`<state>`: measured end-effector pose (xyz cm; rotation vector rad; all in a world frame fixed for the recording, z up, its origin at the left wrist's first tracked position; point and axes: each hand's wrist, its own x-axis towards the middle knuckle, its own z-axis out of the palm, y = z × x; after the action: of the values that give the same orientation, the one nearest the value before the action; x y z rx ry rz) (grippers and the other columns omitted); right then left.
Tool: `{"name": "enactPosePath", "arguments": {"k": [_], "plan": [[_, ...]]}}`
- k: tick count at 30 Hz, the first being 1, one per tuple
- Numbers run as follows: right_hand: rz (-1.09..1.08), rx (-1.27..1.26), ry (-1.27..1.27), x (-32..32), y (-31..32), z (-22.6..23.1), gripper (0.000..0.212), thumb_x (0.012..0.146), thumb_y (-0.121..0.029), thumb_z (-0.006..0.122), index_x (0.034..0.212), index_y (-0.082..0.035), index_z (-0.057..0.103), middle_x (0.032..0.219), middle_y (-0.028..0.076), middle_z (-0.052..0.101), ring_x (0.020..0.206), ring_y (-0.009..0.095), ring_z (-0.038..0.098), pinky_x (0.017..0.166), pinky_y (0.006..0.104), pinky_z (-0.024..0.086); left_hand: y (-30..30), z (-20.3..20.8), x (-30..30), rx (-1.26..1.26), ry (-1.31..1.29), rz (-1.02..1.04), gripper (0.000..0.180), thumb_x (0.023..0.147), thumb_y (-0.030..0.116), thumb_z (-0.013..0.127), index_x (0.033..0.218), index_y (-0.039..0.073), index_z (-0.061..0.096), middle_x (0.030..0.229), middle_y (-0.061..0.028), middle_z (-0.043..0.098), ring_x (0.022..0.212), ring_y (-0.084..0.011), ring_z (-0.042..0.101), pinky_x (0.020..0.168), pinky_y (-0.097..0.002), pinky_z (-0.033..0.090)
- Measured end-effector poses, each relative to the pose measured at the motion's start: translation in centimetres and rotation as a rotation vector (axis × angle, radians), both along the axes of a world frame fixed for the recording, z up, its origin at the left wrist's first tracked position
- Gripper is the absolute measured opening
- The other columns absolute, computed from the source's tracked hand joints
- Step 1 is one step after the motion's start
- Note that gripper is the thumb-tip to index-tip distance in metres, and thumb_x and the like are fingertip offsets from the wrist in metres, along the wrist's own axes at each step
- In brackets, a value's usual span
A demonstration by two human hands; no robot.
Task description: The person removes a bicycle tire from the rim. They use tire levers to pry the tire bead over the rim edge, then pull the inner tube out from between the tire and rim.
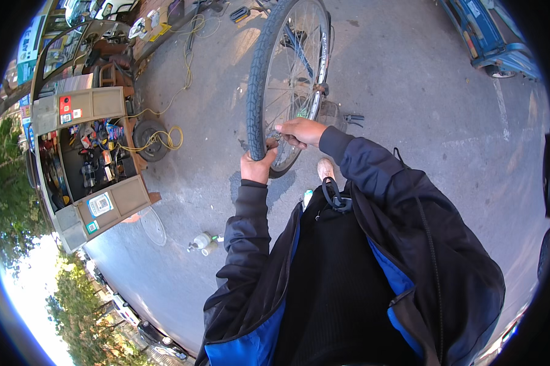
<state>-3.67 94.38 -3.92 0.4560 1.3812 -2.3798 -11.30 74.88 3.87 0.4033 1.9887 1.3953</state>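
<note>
"black ribbed shirt [342, 287] is closest to the camera, framed by a dark jacket [452, 244] with blue lining. what are the hands up to?"

"left hand [255, 168] is curled around the knobby tyre [256, 110] of a bicycle wheel [322, 58], right at the edge nearest the body."

"and the other one?"

"right hand [304, 132] is half folded, thumb and forefinger drawn nearly together beside the spokes [279, 104]. whether some small thing sits between those fingertips cannot be told from this view."

"where does the wheel stand?"

"upright, straight ahead of the person, over the grey pavement [421, 104], with a blue frame tube [300, 53] showing beyond its spokes. a pale shoe [325, 169] is near its lower edge, and a dark brake lever [354, 119] shows off to its right."

"what about the left side?"

"a tan metal cabinet [131, 198] stands along the pavement's left edge, crowded with tools and packets too jumbled to name singly. just beside the cabinet's right edge is a small black-tyred wheel [144, 135], with a yellow hose [176, 139] looped by it. near the cabinet's lower right corner lies a round manhole cover [153, 226]."

"and opposite?"

"a blue cart [488, 49], at the pavement's upper right corner."
</note>
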Motion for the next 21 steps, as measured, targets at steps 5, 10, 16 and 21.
{"name": "enactPosePath", "arguments": {"k": [5, 10, 16, 21], "plan": [[-0.085, -0.115, 0.059, 0.0, -0.4, -0.3, 0.026, 0.106, -0.030, 0.056, 0.094, -0.007, 0.061, 0.075, 0.003, 0.062, 0.064, 0.015, 0.062, 0.058, 0.0283, 0.047, -0.1, -0.1, 0.0, -0.009, 0.005, -0.005, 0.025, 0.087, -0.001, 0.073, 0.112, -0.007, 0.073, 0.105, -0.0114, 0.075, 0.099, -0.0168, 0.069, 0.094, -0.0312, 0.052], [-0.125, -0.134, 0.080, 0.5, -0.8, 0.2, 0.024, 0.106, -0.028, 0.056, 0.097, -0.007, 0.062, 0.081, 0.004, 0.065, 0.072, 0.016, 0.066, 0.063, 0.0291, 0.049, -0.1, -0.1, 0.1, -0.005, 0.015, 0.029, 0.025, 0.084, 0.001, 0.076, 0.109, -0.004, 0.074, 0.100, -0.0082, 0.075, 0.093, -0.0150, 0.068, 0.089, -0.0309, 0.053], [-0.068, -0.020, -0.004, 0.3, -0.5, -0.1, 0.026, 0.105, -0.031, 0.058, 0.095, -0.007, 0.063, 0.078, 0.004, 0.064, 0.064, 0.016, 0.063, 0.058, 0.0275, 0.047, -0.1, -0.1, 0.2, -0.011, 0.019, 0.029, 0.026, 0.084, 0.002, 0.077, 0.109, -0.004, 0.074, 0.101, -0.0093, 0.075, 0.094, -0.0156, 0.069, 0.089, -0.0311, 0.054], [-0.072, -0.095, 0.075, -0.1, -0.5, -0.9, 0.028, 0.105, -0.032, 0.058, 0.092, -0.008, 0.062, 0.075, 0.003, 0.063, 0.059, 0.015, 0.061, 0.054, 0.0262, 0.045, -0.1, -0.1, 0.2, 0.006, 0.003, 0.028, 0.027, 0.085, 0.002, 0.076, 0.111, -0.004, 0.074, 0.103, -0.0103, 0.075, 0.095, -0.0164, 0.069, 0.090, -0.0314, 0.054]]}}
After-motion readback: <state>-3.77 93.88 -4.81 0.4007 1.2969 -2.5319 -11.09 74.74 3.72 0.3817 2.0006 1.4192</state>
